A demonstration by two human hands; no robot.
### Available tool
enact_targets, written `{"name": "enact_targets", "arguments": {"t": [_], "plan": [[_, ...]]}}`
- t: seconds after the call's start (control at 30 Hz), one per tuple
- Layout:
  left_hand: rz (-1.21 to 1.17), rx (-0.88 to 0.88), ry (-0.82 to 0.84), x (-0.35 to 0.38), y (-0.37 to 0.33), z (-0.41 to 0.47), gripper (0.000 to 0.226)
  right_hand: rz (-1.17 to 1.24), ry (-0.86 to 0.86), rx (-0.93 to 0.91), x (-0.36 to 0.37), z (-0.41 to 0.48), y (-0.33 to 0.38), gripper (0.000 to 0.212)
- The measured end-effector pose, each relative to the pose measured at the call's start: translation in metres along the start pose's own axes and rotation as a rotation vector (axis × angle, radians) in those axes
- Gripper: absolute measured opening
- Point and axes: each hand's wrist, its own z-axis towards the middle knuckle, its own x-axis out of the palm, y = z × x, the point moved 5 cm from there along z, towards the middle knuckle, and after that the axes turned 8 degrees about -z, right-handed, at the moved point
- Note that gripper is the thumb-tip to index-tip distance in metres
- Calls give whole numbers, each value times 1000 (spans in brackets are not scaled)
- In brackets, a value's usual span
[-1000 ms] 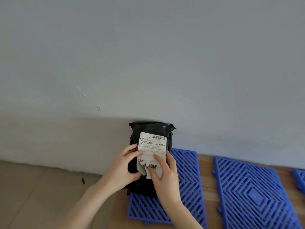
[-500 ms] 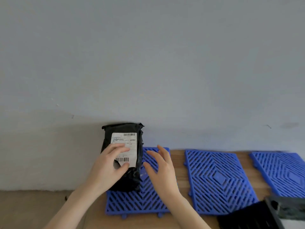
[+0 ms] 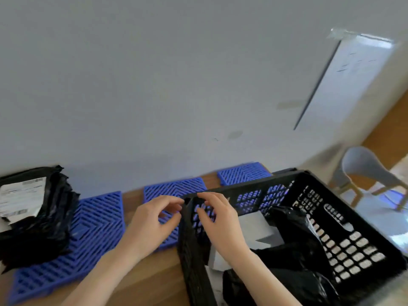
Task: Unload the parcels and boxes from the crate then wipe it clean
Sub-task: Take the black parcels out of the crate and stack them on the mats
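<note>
Lower right: crate (image 3: 254, 193) holds soft, light, slippery black parcels (image 3: 293, 281); we judge bunching the film best. Left hand (image 3: 152, 224), right hand (image 3: 220, 224): both open, empty.

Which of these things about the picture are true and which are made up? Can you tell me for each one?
1. The black crate is empty. False: black bags and a white parcel are inside it.
2. A black parcel with a white label rests on a blue mat at the left. True.
3. Both hands hold a parcel. False: the left hand and the right hand are empty, at the crate's near corner.
4. Blue mats lie along the wall on the wooden surface. True.
5. A red chair stands at the right. False: the chair is grey.
</note>
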Motion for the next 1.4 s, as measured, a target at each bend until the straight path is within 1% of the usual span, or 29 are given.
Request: {"name": "enact_targets", "arguments": {"t": [0.1, 0.23, 0.33, 0.47, 0.53, 0.6, 0.7, 0.8, 0.9, 0.97, 1.1, 1.17, 1.23, 1.3, 1.4], "plan": [[-44, 1, 112, 59, -30, 1, 38, -89, 51, 73, -41, -27, -50, 34], [46, -32, 428, 134, -53, -3, 45, -231, 165, 150, -82, -61, -105, 37], [101, -68, 625, 174, -59, -8, 63, -321, 260, 164, -100, -81, -129, 41], [50, -166, 881, 206, -53, -21, 79, -430, 386, 136, -109, -97, -144, 47], [84, -150, 947, 212, -49, -29, 83, -425, 460, 139, -111, -105, -150, 50], [132, -103, 963, 215, -46, -36, 85, -380, 538, 149, -110, -114, -155, 54], [126, -96, 917, 216, -44, -39, 77, -411, 621, 108, -108, -122, -156, 64], [124, -116, 855, 210, -43, -38, 67, -438, 622, 73, -107, -121, -152, 67], [154, -86, 777, 197, -47, -33, 61, -405, 571, 51, -109, -116, -144, 64], [165, -48, 691, 184, -52, -27, 58, -369, 509, 33, -112, -110, -137, 61], [182, 70, 505, 150, -66, -15, 44, -317, 422, -55, -116, -97, -114, 65], [217, 149, 382, 131, -75, -13, 42, -313, 360, -112, -118, -88, -99, 62], [255, 205, 193, 108, -80, -13, 43, -279, 250, -145, -122, -76, -83, 57], [236, 203, 3, 84, -80, -15, 46, -197, 130, -155, -126, -64, -66, 51], [158, 154, -240, 45, -73, -23, 52, -92, -27, -173, -128, -47, -40, 44]]}}
